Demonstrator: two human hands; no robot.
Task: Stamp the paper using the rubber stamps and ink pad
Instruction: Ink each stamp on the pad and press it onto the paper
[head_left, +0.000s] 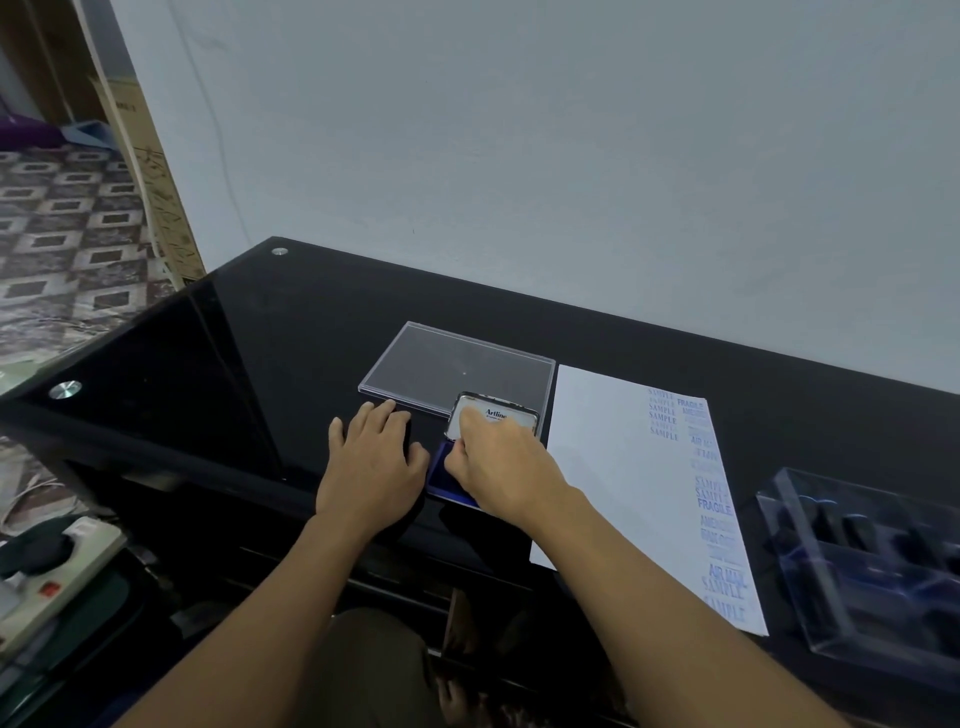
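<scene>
Right hand (501, 462) curled over open blue ink pad (440, 475), grip contents unclear; left hand (371, 457) flat beside it; unbraced pad may skid.

Black glass table (291, 332), white paper (613, 467) stamped blue, blue ink pad (441, 475)

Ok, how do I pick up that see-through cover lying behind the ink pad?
Probably by its left short edge, coming from the left. The clear cover lies flat on the table, too wide to span, but its thin rim gives fingers something to pinch. The ink pad hides its near right corner, and the paper lies beside its right edge.
</scene>
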